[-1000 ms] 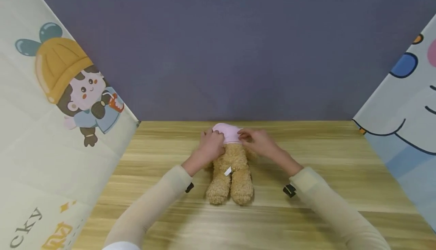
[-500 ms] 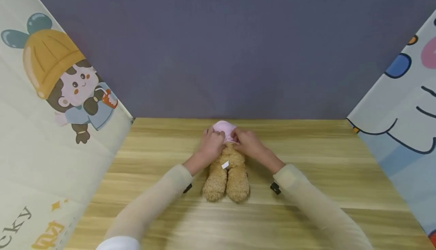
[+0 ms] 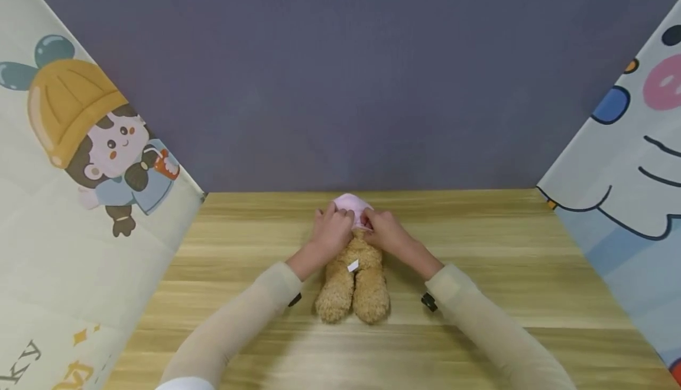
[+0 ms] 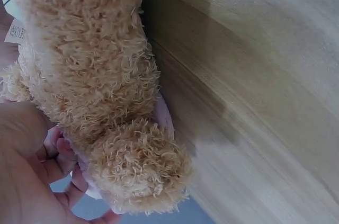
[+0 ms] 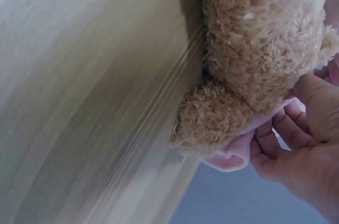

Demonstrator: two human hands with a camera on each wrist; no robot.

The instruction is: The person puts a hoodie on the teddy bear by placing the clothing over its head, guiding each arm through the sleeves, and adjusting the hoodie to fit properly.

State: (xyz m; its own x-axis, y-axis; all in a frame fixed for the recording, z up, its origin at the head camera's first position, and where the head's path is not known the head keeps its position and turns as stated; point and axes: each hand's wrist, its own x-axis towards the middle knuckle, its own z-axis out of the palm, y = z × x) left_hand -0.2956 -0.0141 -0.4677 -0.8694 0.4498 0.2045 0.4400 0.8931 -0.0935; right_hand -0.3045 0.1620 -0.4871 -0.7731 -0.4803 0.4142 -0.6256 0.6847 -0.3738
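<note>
A light-brown, curly plush toy bear (image 3: 368, 258) lies on the table, legs toward me, a white tag near its bottom. Pink cloth (image 3: 348, 203) covers its upper end; whether this is a hat or a garment I cannot tell. On the cloth's left side, my left hand (image 3: 331, 230) pinches its near edge with curled fingers. From the right, my right hand (image 3: 392, 235) grips the same edge close by. In the right wrist view, a fold of pink cloth (image 5: 231, 155) hangs past the plush's arm (image 5: 209, 121). The head is hidden under cloth and hands.
The wood-grain table (image 3: 468, 301) runs back to a dark grey-blue panel (image 3: 340, 77). Printed cartoon panels stand at the left (image 3: 32, 218) and right (image 3: 628, 183). Black wrist devices (image 3: 428, 302) sit under the cream sleeves (image 3: 489, 325).
My right hand has moved inward from the cloth's right side to its near edge, beside my left hand. The left hand keeps its place on the cloth. The camera view has shifted slightly.
</note>
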